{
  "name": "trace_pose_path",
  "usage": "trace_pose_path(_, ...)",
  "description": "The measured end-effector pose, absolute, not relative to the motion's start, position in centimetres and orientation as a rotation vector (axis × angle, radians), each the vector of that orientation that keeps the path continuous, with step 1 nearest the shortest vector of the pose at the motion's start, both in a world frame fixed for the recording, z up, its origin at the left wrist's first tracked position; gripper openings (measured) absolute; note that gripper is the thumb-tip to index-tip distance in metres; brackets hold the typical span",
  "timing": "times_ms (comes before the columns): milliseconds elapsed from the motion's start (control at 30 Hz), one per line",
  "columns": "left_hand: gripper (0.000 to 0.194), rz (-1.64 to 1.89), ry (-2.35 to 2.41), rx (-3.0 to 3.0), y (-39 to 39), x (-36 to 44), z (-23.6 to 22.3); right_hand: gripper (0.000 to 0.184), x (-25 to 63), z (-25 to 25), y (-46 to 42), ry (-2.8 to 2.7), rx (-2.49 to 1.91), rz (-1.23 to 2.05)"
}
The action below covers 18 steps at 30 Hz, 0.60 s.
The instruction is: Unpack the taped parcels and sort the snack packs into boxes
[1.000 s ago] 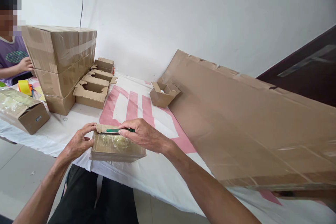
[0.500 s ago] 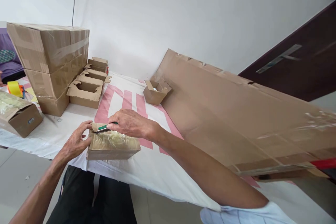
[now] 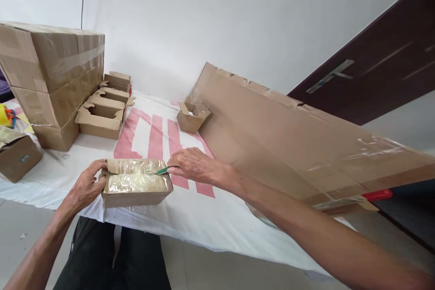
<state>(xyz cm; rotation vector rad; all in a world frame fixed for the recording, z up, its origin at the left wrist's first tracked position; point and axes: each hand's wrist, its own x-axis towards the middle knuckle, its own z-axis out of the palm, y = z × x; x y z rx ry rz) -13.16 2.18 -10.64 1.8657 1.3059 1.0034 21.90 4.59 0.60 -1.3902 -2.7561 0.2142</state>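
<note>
A taped cardboard box (image 3: 137,198) lies near the table's front edge, its shiny clear tape running along the top. A slit now runs along the top between the flaps. My left hand (image 3: 84,186) grips the box's left end, thumb on the near side and fingers at the far corner. My right hand (image 3: 193,164) is closed around a green utility knife (image 3: 163,171), whose tip is at the right end of the top seam. The rest of the knife is hidden in the hand.
Stacked taped cartons (image 3: 59,61) stand at the left, with several open small boxes (image 3: 102,129) beside them. Another taped box (image 3: 20,158) and a yellow tape roll (image 3: 6,115) lie far left. An open box (image 3: 190,121) sits by a large leaning cardboard sheet (image 3: 272,140).
My right hand has drawn the knife rightward along the box top, from the left end to the right end. My left hand still grips the left end. The view has shifted right.
</note>
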Motion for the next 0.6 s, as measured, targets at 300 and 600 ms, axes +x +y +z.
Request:
trace_pose_path(300,0.043,0.939,1.246,1.869,2.8,-13.2,-10.4,0.045,31.2,-4.7,0.4,-1.895,-1.570,0.372)
trace_pose_path(600,0.051,0.855,1.047,1.702,2.5,-13.5,-9.3,0.041,30.2,-23.8,-4.5,-1.741,-1.861,0.228)
